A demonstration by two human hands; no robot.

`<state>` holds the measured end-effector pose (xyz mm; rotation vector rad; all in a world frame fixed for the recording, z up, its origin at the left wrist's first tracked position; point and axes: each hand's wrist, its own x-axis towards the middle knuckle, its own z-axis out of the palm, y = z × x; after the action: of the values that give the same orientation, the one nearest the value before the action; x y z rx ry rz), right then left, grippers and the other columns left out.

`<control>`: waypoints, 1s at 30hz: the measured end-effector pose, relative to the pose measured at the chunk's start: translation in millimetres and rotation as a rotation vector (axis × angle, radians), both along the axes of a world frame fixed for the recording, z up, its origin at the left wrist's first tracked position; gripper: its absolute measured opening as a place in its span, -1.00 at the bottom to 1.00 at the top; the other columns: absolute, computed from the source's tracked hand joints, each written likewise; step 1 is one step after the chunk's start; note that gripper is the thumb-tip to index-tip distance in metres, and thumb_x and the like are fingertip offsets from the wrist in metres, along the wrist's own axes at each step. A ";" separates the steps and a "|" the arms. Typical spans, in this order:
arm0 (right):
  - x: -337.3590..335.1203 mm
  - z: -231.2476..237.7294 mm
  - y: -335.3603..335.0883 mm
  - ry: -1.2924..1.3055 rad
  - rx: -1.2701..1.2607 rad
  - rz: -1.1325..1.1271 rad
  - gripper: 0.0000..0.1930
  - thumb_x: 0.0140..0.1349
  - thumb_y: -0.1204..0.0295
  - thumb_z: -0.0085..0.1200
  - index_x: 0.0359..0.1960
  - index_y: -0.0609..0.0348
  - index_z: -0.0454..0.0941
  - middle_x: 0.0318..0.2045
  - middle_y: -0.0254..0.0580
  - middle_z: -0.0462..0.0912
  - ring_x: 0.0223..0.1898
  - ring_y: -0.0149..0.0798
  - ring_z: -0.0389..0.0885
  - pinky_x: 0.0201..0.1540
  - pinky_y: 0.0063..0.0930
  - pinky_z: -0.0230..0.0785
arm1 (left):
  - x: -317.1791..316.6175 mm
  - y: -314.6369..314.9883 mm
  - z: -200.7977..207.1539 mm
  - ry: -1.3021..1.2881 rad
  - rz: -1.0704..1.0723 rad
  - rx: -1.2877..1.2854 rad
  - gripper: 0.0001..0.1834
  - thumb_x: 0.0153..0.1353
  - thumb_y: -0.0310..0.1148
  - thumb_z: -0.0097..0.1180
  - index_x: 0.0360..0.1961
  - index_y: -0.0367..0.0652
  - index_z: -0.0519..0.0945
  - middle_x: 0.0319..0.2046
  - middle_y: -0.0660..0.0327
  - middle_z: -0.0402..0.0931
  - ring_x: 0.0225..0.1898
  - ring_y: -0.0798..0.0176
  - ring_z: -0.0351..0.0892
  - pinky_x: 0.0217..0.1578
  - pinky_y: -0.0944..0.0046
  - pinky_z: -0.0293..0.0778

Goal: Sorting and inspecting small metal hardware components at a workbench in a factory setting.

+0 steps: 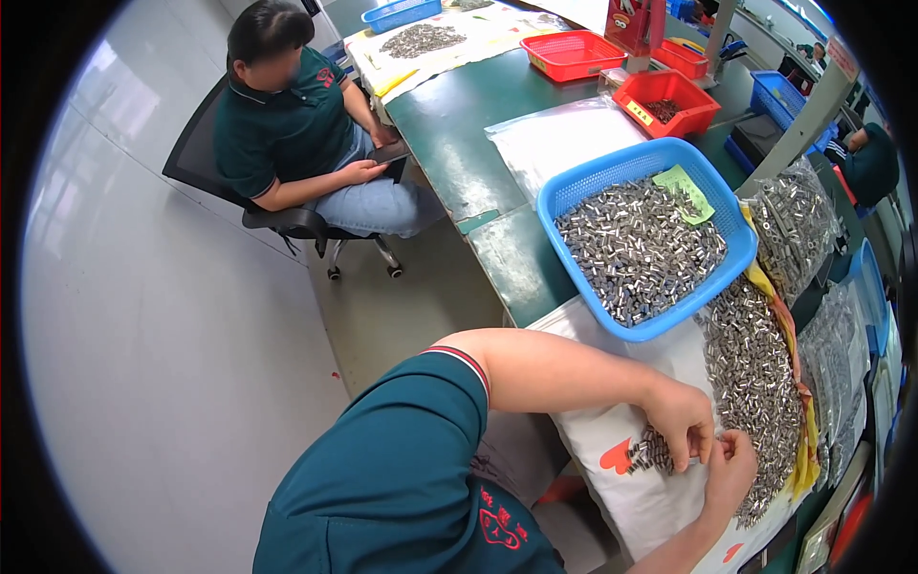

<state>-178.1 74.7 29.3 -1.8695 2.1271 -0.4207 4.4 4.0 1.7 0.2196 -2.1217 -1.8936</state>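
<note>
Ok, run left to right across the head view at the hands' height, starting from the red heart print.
Red heart print, small pile of metal pieces, left hand, right hand, large heap of metal pieces, yellow-and-red cloth, clear plastic bags.

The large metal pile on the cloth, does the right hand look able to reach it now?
Probably yes: the right hand is right beside the large pile, and nothing visible stands between them.

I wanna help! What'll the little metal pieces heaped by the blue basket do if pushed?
The metal pieces look short and rod-like, so some may roll. Their shine suggests smooth sides, perhaps slippery to pinch. They lie loosely heaped, so pushing one would probably make its neighbours slide.
</note>
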 end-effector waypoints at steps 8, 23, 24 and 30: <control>0.7 -9.7 -4.8 0.053 -0.117 0.111 -0.91 -0.08 0.55 0.09 -0.53 0.26 0.44 -0.60 -0.18 0.45 -0.55 -0.24 0.40 -0.43 -0.41 0.26 | 4.9 -4.3 4.4 -0.006 0.099 0.112 -0.62 -0.11 -0.44 0.31 -0.19 -0.24 0.58 -0.42 0.34 0.56 -0.40 0.52 0.49 -0.34 0.48 0.43; 1.2 -10.1 3.4 -0.793 -0.205 0.113 -0.90 0.07 0.70 -0.02 -0.39 0.28 0.43 -0.40 -0.34 0.45 -0.36 -0.51 0.39 -0.24 -0.68 0.26 | -4.3 -10.0 -3.8 0.082 0.369 0.164 -0.58 -0.14 -0.47 0.31 -0.17 -0.28 0.54 -0.36 0.22 0.57 -0.35 0.45 0.54 -0.28 0.46 0.48; 2.8 -8.6 3.5 -0.747 -0.195 0.111 -0.89 0.04 0.72 0.00 -0.41 0.28 0.44 -0.40 -0.31 0.47 -0.36 -0.49 0.41 -0.23 -0.65 0.27 | -4.3 -10.3 -4.3 0.081 0.370 0.163 -0.58 -0.14 -0.47 0.31 -0.17 -0.28 0.54 -0.36 0.22 0.57 -0.35 0.45 0.54 -0.28 0.46 0.48; 13.1 -8.1 7.2 -0.378 -0.327 0.142 -0.88 -0.04 0.71 0.05 -0.46 0.27 0.45 -0.47 -0.28 0.49 -0.43 -0.43 0.43 -0.34 -0.60 0.29 | -4.5 -8.1 -6.0 0.110 0.382 0.167 -0.57 -0.15 -0.43 0.33 -0.17 -0.26 0.55 -0.38 0.21 0.58 -0.39 0.43 0.55 -0.31 0.45 0.48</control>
<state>-164.9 81.9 21.1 -1.9007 1.7440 -1.0486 -0.1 -4.1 -4.3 0.5049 -1.7052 -1.8051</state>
